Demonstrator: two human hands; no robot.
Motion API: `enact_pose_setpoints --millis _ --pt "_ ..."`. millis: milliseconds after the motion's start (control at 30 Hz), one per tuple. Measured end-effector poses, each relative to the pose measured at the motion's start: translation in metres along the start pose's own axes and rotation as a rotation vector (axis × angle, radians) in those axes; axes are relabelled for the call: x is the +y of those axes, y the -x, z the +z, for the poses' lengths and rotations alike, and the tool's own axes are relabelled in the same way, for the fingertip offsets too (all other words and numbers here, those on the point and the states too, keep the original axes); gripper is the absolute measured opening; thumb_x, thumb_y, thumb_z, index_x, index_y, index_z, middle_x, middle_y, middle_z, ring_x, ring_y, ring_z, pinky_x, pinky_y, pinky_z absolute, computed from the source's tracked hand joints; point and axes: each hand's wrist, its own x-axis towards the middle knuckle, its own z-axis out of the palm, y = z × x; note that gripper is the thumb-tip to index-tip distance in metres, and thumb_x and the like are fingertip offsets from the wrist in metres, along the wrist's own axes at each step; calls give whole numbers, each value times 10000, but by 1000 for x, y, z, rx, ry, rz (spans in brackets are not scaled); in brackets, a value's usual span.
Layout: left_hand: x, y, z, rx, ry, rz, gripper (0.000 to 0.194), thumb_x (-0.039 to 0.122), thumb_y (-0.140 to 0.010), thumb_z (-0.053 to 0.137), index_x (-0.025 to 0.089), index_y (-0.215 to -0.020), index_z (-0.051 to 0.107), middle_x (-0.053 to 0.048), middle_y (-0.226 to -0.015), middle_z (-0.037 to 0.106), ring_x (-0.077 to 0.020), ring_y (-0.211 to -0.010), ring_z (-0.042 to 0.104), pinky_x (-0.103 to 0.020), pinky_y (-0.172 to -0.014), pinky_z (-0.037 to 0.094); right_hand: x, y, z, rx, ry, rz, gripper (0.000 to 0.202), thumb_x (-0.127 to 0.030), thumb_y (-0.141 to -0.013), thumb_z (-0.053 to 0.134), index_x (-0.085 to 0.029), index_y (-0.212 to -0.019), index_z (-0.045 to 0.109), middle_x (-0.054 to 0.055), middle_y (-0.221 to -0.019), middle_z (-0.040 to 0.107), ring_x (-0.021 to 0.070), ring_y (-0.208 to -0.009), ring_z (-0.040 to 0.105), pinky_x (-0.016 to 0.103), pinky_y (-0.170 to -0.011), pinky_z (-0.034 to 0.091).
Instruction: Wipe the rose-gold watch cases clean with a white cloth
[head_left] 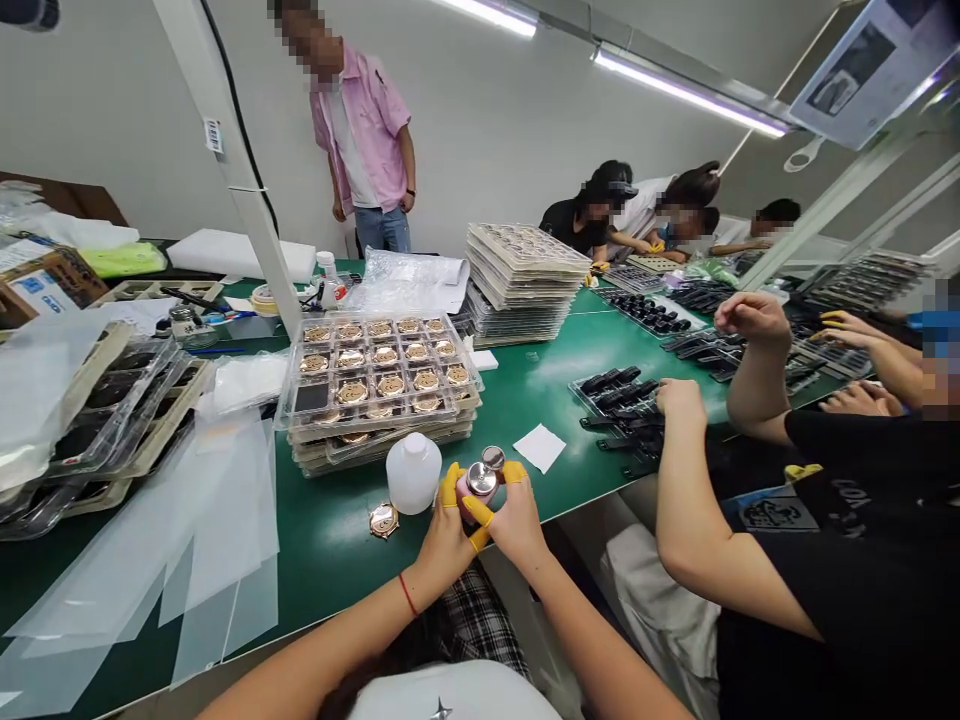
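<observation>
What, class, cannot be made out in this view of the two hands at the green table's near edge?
- Head view: the small metal piece held between left hand and right hand; fingers cover its lower part and it is too small to identify.
- The gold case: its face detail is too small.
- The white bottle: no readable label.
- Lower trays in the tray stack: hidden by the top tray.

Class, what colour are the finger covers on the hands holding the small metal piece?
Yellow finger covers, clearest in the head view.

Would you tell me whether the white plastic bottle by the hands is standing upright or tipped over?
Upright: the white plastic bottle stands on its base on the green table, neck pointing up, beside the left hand.
</observation>
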Motion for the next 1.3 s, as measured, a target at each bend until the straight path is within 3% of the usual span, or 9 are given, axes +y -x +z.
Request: enact_pose_setpoints --millis 100,233,500,633,800,933,1033,1133,1300 --pt "-3 -9 2 62 80 -69 769 248 -777 663 201 -1410 229 -169 -1431 360 -315 -1353 387 -537 -1131 320 -7 -7 -3 9 103 -26 358 -517 -750 642 -187 -867 568 89 -898 615 263 -873 570 424 -801 467" --pt "-4 -14 -3 11 154 -123 698 264 -770 663 203 -1349 278 -149 -1328 471 -284 -1227 516 -504 -1065 405 -15 -13 -9 -64 233 -106 325 -516 -766 624 -195 -759 573 71 -797 627 232 -790 578 368 -750 437" --pt "2 -16 -15 -134 263 -68 615 366 -813 671 213 -1320 358 -146 -1372 481 -286 -1274 491 -503 -1111 366 2 -30 -19 -218 68 -372 394 -564 -667 703 -199 -735 571 30 -767 620 184 -717 524 304 -675 405" --pt "-2 -21 -20 -199 306 -120 634 414 -773 713 213 -1297 419 -138 -1368 510 -306 -1281 491 -500 -1117 370 11 -47 -15 -275 80 -500 434 -595 -617 728 -204 -677 550 5 -706 601 160 -666 504 286 -655 388" --pt "-16 -27 -30 -328 312 -222 701 475 -744 725 227 -1327 425 -106 -1359 541 -319 -1317 461 -495 -1124 363 15 -56 -16 -390 191 -614 429 -607 -676 677 -200 -667 544 -10 -689 628 136 -655 530 259 -642 384" --pt "-37 -27 -26 -242 290 -262 759 573 -655 746 205 -1266 485 -123 -1317 569 -357 -1294 472 -492 -1111 376 13 -44 -17 -330 326 -488 451 -643 -681 656 -199 -709 583 -11 -708 649 146 -674 565 277 -631 350" --pt "-44 -17 -19 -191 237 -209 706 544 -661 742 191 -1218 491 -121 -1149 643 -337 -1088 614 -484 -981 497 4 -29 -12 -253 404 -354 477 -659 -636 682 -199 -636 557 -7 -665 637 154 -644 556 294 -616 316" --pt "-32 -3 -14 -117 155 -157 610 479 -677 737 175 -1152 503 -99 -979 665 -296 -878 664 -482 -865 552 -10 -15 -4 -151 378 -228 404 -578 -666 699 -200 -623 566 5 -670 647 166 -651 568 302 -629 323" --pt "9 -2 -8 75 86 -102 561 366 -697 713 144 -1166 500 -134 -1138 608 -304 -1141 574 -482 -1049 434 -24 1 9 30 294 -76 272 -443 -774 665 -176 -720 664 85 -752 684 225 -740 627 316 -685 393"
